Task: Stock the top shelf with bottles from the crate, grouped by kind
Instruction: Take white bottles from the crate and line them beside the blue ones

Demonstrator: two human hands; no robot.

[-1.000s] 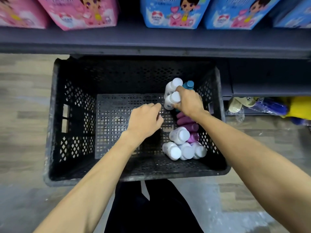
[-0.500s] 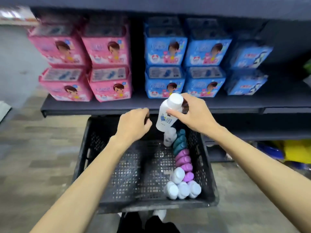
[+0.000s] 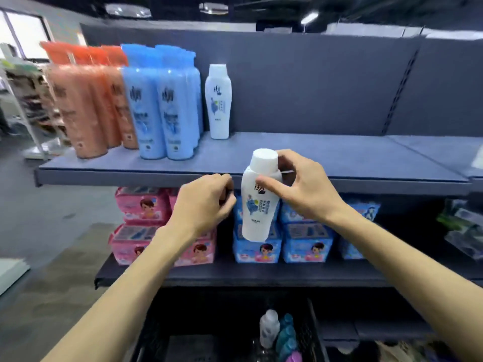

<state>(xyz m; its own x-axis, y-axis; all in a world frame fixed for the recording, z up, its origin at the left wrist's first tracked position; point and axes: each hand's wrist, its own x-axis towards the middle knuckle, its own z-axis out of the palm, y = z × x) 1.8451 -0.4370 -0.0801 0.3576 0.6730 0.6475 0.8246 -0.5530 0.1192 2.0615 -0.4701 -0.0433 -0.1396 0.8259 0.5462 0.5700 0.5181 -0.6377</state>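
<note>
The right hand (image 3: 300, 189) grasps the white bottle (image 3: 257, 212) high up, thumb across its shoulder and fingers behind the cap; the body hangs below that grip, in the air just in front of the lip of the top shelf (image 3: 339, 155) and not yet on it. The left hand (image 3: 203, 202) is loosely curled with nothing in it, close to the shelf's front edge; whether it touches that edge I cannot tell.

The likeliest mishap, as I judge it, is the base catching the lip on the way up, since the bottle's lower end sits below shelf level; a hold so near the top could let smooth plastic swing or slide. Set down carelessly beside the lone white bottle (image 3: 218, 103) far back on the shelf, it could tip that tall, narrow thing into the blue bottles (image 3: 162, 113) just to its left; placed anywhere else it would break the grouping, for the two labels look alike. A drop would send it toward the crate (image 3: 312, 325) below, where teal bottles (image 3: 286, 333) and a pale one stand.

The held bottle is glossy white plastic, round-shouldered, with a broad flat-topped cap and a blue printed figure. The blue and orange bottles (image 3: 88, 111) are taller and slimmer, with a sheen, though blurred. The shelf is matt grey metal with a folded front edge; the crate is black. On the shelf beneath, pink packs (image 3: 141, 205) and blue packs (image 3: 308, 244) look soft and film-wrapped.
</note>
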